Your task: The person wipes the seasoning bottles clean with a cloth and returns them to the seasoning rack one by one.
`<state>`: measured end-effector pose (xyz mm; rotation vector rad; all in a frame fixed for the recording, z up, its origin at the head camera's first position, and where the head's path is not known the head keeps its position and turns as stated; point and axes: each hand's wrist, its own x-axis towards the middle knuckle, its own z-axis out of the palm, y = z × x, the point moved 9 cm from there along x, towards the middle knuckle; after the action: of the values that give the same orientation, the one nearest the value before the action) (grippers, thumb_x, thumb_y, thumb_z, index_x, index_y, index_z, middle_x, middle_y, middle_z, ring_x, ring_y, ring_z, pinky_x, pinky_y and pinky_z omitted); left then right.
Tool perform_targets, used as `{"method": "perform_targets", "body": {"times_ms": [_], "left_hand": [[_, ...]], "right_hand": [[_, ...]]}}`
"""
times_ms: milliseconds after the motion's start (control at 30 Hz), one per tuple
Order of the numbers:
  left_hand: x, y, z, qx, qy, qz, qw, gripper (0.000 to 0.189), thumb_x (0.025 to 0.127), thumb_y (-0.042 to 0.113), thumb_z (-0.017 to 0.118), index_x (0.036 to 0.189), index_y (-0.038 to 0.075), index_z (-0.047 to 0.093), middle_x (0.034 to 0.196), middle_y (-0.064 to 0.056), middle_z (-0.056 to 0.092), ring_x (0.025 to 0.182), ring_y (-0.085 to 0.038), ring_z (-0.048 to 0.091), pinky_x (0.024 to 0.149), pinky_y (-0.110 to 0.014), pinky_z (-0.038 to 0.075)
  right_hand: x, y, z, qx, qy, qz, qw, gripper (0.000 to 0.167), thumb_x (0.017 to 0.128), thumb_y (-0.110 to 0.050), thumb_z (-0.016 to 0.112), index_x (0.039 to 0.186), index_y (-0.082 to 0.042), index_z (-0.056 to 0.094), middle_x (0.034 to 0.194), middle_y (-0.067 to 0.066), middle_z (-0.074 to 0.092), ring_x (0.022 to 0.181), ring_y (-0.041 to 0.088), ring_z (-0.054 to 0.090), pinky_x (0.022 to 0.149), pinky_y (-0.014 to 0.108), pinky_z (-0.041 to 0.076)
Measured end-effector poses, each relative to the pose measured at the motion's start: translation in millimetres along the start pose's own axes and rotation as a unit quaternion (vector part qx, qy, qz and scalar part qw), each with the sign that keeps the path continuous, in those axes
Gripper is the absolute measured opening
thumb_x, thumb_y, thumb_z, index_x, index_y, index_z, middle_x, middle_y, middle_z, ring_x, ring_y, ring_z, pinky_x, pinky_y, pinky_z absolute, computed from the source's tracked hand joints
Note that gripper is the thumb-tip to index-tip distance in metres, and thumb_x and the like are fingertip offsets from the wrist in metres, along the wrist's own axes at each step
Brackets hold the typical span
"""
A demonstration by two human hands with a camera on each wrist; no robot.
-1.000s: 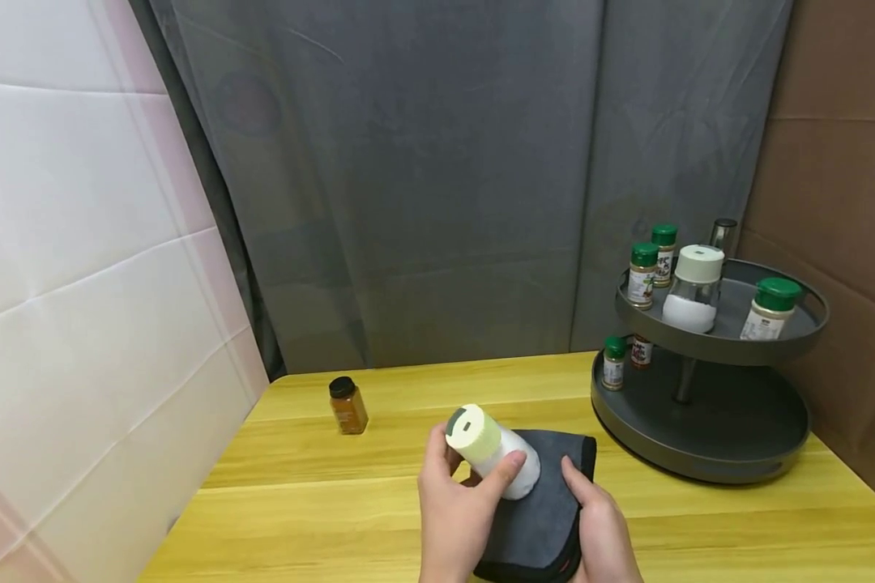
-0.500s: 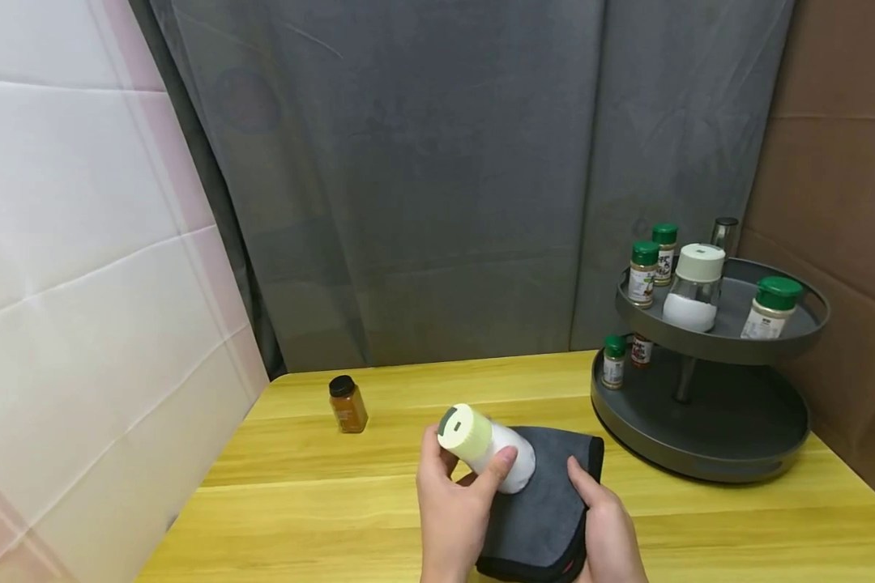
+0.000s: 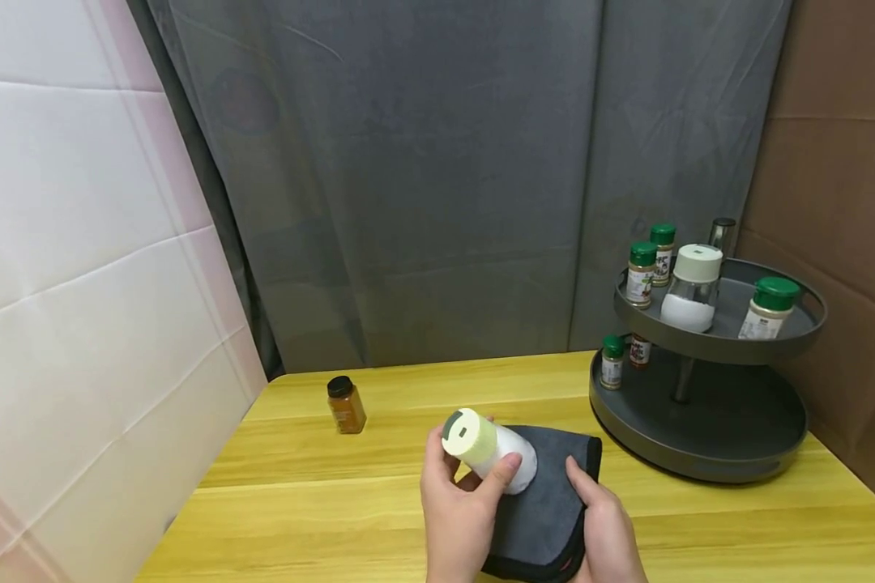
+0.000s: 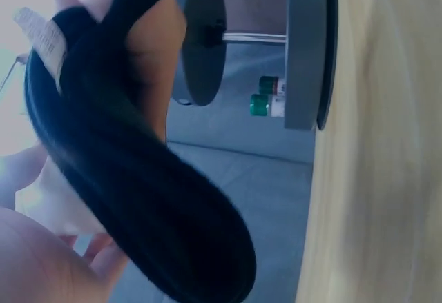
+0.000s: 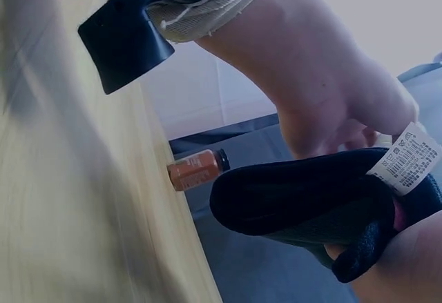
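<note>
My left hand (image 3: 458, 518) grips a shaker jar (image 3: 514, 457) of white contents with a pale green lid, thumb along its side. The jar leans with its lid up and to the left, its base against a folded grey cloth (image 3: 539, 526) edged in black. That cloth is held by my right hand (image 3: 608, 522), thumb on top and the other fingers hidden beneath. Both wrist views show the cloth's dark underside; a white printed care tag (image 5: 407, 158) hangs from it in the right wrist view.
A small brown-orange spice bottle (image 3: 347, 411) with a black cap stands at the table's back left. On the right is a two-tier round rack (image 3: 707, 465) bearing several green-capped bottles and a larger jar (image 3: 691, 295) of white contents. Grey curtain closes the back.
The jar and cloth shift a little left, then the jar comes slightly back right and down. Both hands keep their hold; the rack and spice bottle stay put.
</note>
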<state>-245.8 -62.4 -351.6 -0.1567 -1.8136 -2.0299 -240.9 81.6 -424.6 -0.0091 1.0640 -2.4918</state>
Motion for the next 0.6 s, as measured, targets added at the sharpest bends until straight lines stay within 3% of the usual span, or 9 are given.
{"method": "perform_targets", "body": {"times_ms": [133, 333, 433, 600], "left_hand": [[-5.3, 3.6, 3.3, 0.008, -0.002, 0.015, 0.9999, 0.058, 0.080, 0.014, 0.095, 0.127, 0.012, 0.061, 0.122, -0.010, 0.075, 0.106, -0.023, 0.075, 0.088, -0.030, 0.063], [-9.6, 9.2, 16.1, 0.010, -0.056, -0.002, 0.9984, 0.055, 0.080, 0.018, 0.095, 0.124, 0.016, 0.062, 0.121, -0.005, 0.077, 0.106, -0.021, 0.073, 0.088, -0.029, 0.062], [-8.3, 10.9, 14.5, 0.021, -0.043, 0.007, 0.9988, 0.056, 0.081, 0.018, 0.095, 0.125, 0.013, 0.061, 0.121, -0.005, 0.076, 0.104, -0.018, 0.074, 0.089, -0.027, 0.061], [-6.4, 13.8, 10.3, 0.063, -0.011, 0.041, 0.9971, 0.056, 0.080, 0.021, 0.096, 0.123, 0.011, 0.061, 0.120, -0.003, 0.075, 0.107, -0.014, 0.071, 0.092, -0.030, 0.061]], "right_hand": [[1.0, 1, 1, -0.005, 0.001, -0.001, 1.0000, 0.079, 0.112, -0.061, 0.026, 0.170, -0.011, 0.007, 0.132, -0.007, 0.069, 0.125, 0.011, 0.066, 0.119, 0.042, 0.048], [0.9, -4, 2, -0.021, 0.014, -0.013, 0.9996, 0.078, 0.112, -0.062, 0.022, 0.168, -0.009, 0.012, 0.141, -0.003, 0.061, 0.127, 0.008, 0.062, 0.118, 0.039, 0.049], [-0.8, -2, 4, -0.009, -0.002, 0.001, 1.0000, 0.078, 0.112, -0.062, 0.021, 0.168, -0.010, 0.012, 0.140, -0.003, 0.062, 0.128, 0.009, 0.063, 0.119, 0.039, 0.048], [-3.7, 5, 5, 0.011, -0.033, 0.031, 0.9989, 0.073, 0.112, -0.063, 0.023, 0.165, -0.014, 0.027, 0.133, -0.003, 0.070, 0.127, 0.013, 0.066, 0.118, 0.040, 0.049]]}}
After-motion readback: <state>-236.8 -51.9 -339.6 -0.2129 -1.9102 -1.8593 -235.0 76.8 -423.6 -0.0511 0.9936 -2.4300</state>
